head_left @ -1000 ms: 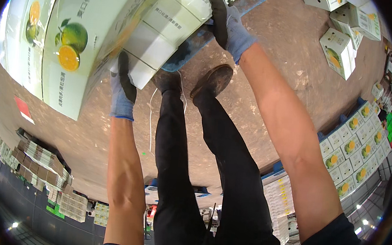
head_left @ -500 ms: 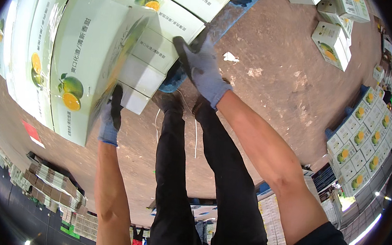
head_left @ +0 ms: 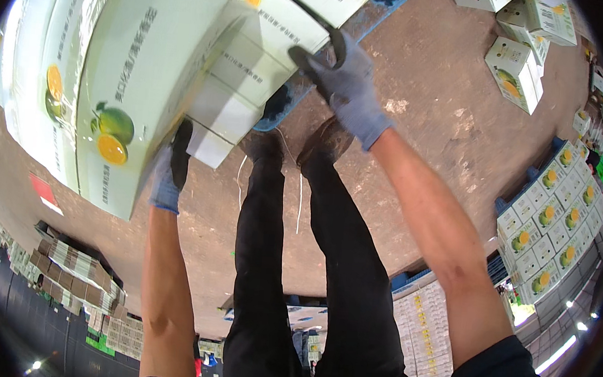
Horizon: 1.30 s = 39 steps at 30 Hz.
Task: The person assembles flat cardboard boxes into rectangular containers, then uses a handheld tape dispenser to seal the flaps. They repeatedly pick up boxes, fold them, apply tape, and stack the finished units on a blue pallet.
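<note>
Several pale green-white cartons with printed citrus fruit fill the upper left. My left hand (head_left: 168, 178), in a grey glove with dark fingers, is against the lower right edge of a large carton (head_left: 129, 83). Its thumb points up along the carton's side; the other fingers are hidden or blurred. My right hand (head_left: 345, 82), gloved the same way, reaches to the end of another carton (head_left: 272, 27). Thumb and forefinger stand apart there, and a dark gap runs along this carton's far side. Smaller-looking cartons (head_left: 226, 108) sit between my hands.
A blue pallet (head_left: 288, 106) shows under the cartons, near my shoes. Loose cartons (head_left: 512, 74) lie at the upper right, and a stack of cartons (head_left: 547, 215) stands at the far right. A white cord (head_left: 299, 206) lies on the brown floor beside a shoe.
My right hand has moved right and slightly up, its thumb and forefinger now visibly apart. A dark gap has opened beside the carton there. My left hand has barely moved.
</note>
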Each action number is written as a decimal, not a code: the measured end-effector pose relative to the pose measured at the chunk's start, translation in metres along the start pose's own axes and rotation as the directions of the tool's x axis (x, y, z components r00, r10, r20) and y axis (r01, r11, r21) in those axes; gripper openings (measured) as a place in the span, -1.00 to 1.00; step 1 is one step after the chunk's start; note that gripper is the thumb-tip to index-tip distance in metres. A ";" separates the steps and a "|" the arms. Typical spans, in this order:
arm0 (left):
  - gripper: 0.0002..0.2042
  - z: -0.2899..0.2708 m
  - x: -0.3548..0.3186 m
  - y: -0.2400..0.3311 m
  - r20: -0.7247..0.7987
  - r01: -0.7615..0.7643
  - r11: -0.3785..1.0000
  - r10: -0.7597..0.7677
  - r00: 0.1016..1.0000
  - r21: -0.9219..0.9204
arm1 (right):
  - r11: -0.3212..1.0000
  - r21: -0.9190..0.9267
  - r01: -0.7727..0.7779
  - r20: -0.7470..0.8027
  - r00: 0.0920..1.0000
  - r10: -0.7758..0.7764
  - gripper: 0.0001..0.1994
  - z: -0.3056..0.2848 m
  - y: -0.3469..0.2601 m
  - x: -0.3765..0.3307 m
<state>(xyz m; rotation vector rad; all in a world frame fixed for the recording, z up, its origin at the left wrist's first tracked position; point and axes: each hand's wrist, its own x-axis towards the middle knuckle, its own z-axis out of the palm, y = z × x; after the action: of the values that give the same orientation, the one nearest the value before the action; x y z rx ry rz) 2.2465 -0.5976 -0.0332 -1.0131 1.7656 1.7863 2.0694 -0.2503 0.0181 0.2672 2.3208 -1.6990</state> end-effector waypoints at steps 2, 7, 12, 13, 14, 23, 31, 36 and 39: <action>-0.47 0.011 0.003 -0.004 0.003 -0.108 0.990 0.108 0.994 0.088 | 0.935 0.344 -0.083 0.111 0.993 0.047 -0.45 -0.008 0.008 0.008; -0.47 0.046 -0.003 0.003 -0.117 -0.085 0.916 0.042 0.992 -0.392 | 0.975 0.223 0.015 0.081 0.996 -0.033 -0.48 -0.003 0.004 0.022; -0.50 0.065 -0.025 0.014 -0.068 -0.022 0.833 -0.019 0.998 -0.554 | 0.956 0.287 -0.066 0.112 0.993 0.035 -0.44 -0.017 -0.001 0.006; -0.50 0.067 -0.031 0.010 -0.100 0.006 0.884 -0.060 0.993 -0.467 | 0.986 0.130 -0.108 0.136 0.987 0.090 -0.48 -0.022 0.003 0.000; -0.49 0.069 -0.036 0.004 -0.100 -0.009 0.907 -0.037 0.994 -0.422 | 0.990 0.005 -0.139 0.121 0.983 0.138 -0.50 -0.028 0.008 -0.004; -0.46 0.030 -0.072 -0.032 -0.055 -0.102 0.864 0.148 0.987 0.493 | 0.946 -0.284 -0.159 0.067 0.980 0.185 -0.25 -0.056 -0.018 0.000; -0.51 -0.002 -0.173 0.140 0.020 0.091 0.799 -0.099 0.995 -0.594 | 0.902 0.135 -0.409 0.445 0.839 0.314 -0.25 -0.035 -0.191 0.009; -0.44 0.000 -0.152 0.188 -0.214 -0.104 0.939 0.034 0.976 -0.327 | 0.982 -0.189 0.018 0.350 0.935 0.050 -0.23 0.029 -0.218 0.013; -0.44 -0.005 -0.144 0.188 -0.334 -0.142 0.924 0.016 0.942 -0.356 | 0.991 -0.126 0.041 0.377 0.926 0.009 -0.19 0.046 -0.217 0.010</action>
<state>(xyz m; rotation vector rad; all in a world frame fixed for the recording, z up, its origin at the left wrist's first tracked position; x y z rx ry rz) 2.2005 -0.5936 0.1990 -1.4839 1.6982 2.1678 2.0005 -0.3600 0.1981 -0.0995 2.1352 -1.4422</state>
